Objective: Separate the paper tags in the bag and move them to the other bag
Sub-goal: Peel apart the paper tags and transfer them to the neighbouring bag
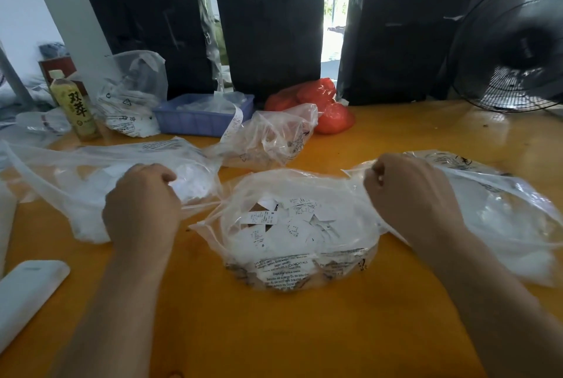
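Centrally, an orange tabletop (304, 332) is seen from above, with three tall black wrapped bundles (268, 33) stood along its far edge. A clear plastic bag (292, 258) printed with black warning text is laid in the middle, between the two hands, its mouth stretched wide. A second clear bag (70, 182) is spread to the left, and a third clear bag (502, 219) to the right. Small white paper tags (286, 222) with black print are heaped loosely inside the middle bag, below and between the two hands. The left hand (141, 210) is clenched on the middle bag's left rim, where the plastic is drawn into a taut strand; its fingers (166, 178) are curled under. The right hand (408, 194) is closed in a fist on the bag's right rim, the film gathered within curled fingers (376, 175). Farther back, a blue basket (201, 121), a red bag (320, 103) and a green bottle (74, 106) are visible.
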`<action>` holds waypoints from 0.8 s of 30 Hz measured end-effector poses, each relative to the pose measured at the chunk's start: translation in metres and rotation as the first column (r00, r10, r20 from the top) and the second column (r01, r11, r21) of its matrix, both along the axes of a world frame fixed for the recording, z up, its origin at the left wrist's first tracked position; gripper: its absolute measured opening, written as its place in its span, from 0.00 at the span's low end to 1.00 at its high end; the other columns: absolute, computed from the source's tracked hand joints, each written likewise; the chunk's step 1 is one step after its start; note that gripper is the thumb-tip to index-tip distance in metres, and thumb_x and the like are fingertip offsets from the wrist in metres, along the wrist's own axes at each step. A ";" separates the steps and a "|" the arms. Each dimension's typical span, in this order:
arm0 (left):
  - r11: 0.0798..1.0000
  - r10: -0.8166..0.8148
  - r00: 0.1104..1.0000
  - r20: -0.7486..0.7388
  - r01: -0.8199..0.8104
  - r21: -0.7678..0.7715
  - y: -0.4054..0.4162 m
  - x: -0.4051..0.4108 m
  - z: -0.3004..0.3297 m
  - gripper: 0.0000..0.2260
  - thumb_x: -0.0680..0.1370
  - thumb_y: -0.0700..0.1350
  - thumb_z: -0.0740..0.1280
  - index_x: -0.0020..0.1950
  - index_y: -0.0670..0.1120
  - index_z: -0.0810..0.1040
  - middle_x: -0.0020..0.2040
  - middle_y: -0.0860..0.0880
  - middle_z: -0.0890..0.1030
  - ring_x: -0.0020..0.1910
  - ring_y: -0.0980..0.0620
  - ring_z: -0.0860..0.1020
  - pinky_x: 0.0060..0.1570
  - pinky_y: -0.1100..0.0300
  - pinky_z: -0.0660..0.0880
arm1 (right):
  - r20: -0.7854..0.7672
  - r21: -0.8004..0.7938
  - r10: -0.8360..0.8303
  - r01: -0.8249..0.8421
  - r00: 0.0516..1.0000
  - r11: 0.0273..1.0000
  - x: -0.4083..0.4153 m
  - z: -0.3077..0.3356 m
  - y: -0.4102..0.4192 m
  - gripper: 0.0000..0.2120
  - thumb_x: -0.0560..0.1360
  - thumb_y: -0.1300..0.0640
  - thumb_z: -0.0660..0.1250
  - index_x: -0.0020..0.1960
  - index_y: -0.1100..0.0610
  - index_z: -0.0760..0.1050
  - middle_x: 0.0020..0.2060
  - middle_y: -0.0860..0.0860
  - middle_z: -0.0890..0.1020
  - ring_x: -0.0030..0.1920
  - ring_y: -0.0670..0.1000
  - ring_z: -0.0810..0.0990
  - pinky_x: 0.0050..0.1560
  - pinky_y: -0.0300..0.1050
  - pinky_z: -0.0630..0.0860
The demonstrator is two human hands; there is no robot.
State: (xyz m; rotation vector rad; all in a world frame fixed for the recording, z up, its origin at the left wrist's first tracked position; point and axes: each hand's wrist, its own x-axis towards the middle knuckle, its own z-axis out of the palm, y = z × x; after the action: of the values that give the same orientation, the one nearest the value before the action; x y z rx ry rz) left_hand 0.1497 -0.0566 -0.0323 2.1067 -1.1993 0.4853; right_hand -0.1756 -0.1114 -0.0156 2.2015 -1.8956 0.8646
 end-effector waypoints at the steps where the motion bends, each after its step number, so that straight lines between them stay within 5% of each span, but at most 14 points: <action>1: 0.994 0.044 0.999 -0.023 -0.042 0.098 -0.001 0.008 -0.003 0.13 0.80 0.32 0.66 0.59 0.43 0.86 0.57 0.38 0.84 0.51 0.33 0.82 0.46 0.43 0.79 | -0.098 0.060 -0.098 0.104 0.990 0.993 -0.009 0.002 -0.004 0.12 0.82 0.60 0.59 0.40 0.55 0.70 0.38 0.50 0.76 0.41 0.52 0.78 0.42 0.49 0.78; 6: 0.807 0.240 0.966 0.096 -0.253 0.533 -0.006 0.008 -0.007 0.15 0.85 0.52 0.57 0.62 0.47 0.79 0.59 0.43 0.79 0.65 0.38 0.69 0.58 0.45 0.64 | -0.285 0.224 -0.270 0.338 0.920 0.914 -0.038 0.003 -0.018 0.14 0.75 0.73 0.60 0.35 0.58 0.71 0.34 0.54 0.73 0.36 0.56 0.73 0.35 0.47 0.69; 9: 0.775 0.267 0.960 0.088 -0.268 0.573 -0.012 0.006 -0.012 0.20 0.86 0.57 0.52 0.64 0.49 0.78 0.65 0.45 0.76 0.71 0.39 0.59 0.61 0.43 0.61 | -0.285 0.343 -0.219 0.313 0.933 0.886 -0.052 -0.003 -0.027 0.12 0.75 0.72 0.60 0.47 0.61 0.80 0.44 0.57 0.82 0.43 0.59 0.80 0.39 0.49 0.76; 11: 0.786 0.275 0.958 0.078 -0.271 0.556 -0.013 0.008 -0.011 0.21 0.86 0.57 0.51 0.66 0.49 0.78 0.68 0.44 0.76 0.74 0.39 0.57 0.64 0.42 0.59 | -0.268 0.379 -0.200 0.294 0.942 0.877 -0.056 -0.007 -0.029 0.11 0.75 0.72 0.61 0.45 0.62 0.80 0.43 0.58 0.82 0.43 0.59 0.80 0.39 0.49 0.76; 16: 0.877 0.260 0.962 0.080 -0.270 0.398 -0.011 0.002 -0.011 0.21 0.86 0.55 0.54 0.67 0.46 0.80 0.70 0.42 0.77 0.74 0.37 0.60 0.70 0.40 0.56 | -0.256 0.352 -0.233 0.315 0.938 0.882 -0.059 -0.013 -0.035 0.12 0.74 0.72 0.61 0.34 0.61 0.72 0.34 0.56 0.76 0.34 0.55 0.74 0.31 0.45 0.67; 19: 0.960 0.168 0.980 0.105 -0.187 0.208 -0.012 -0.010 -0.011 0.17 0.85 0.51 0.57 0.59 0.43 0.82 0.61 0.41 0.79 0.63 0.37 0.66 0.57 0.42 0.61 | -0.276 0.373 -0.241 0.335 0.930 0.865 -0.060 -0.015 -0.035 0.12 0.74 0.72 0.61 0.35 0.60 0.71 0.35 0.56 0.76 0.34 0.55 0.73 0.28 0.43 0.64; 22: 0.993 -0.086 0.986 0.139 0.096 -0.062 -0.014 -0.032 -0.011 0.13 0.85 0.46 0.60 0.53 0.42 0.81 0.48 0.43 0.80 0.48 0.45 0.70 0.47 0.49 0.59 | -0.254 0.395 -0.257 0.342 0.932 0.853 -0.062 -0.016 -0.036 0.12 0.74 0.72 0.61 0.35 0.61 0.72 0.35 0.57 0.77 0.34 0.56 0.75 0.30 0.44 0.69; 24: 0.926 -0.324 0.938 0.120 0.341 -0.162 -0.012 -0.049 -0.011 0.11 0.85 0.44 0.60 0.53 0.42 0.81 0.44 0.47 0.81 0.41 0.51 0.72 0.46 0.54 0.68 | -0.240 0.391 -0.265 0.343 0.934 0.854 -0.062 -0.016 -0.037 0.12 0.74 0.73 0.60 0.35 0.62 0.73 0.35 0.57 0.77 0.35 0.57 0.76 0.33 0.45 0.71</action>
State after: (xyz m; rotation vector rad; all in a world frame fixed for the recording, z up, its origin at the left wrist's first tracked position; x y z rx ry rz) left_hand 0.1005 -0.0690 -0.0428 1.6988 -1.4733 0.5153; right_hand -0.2380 -0.1488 -0.0313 1.9975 -2.4296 0.1996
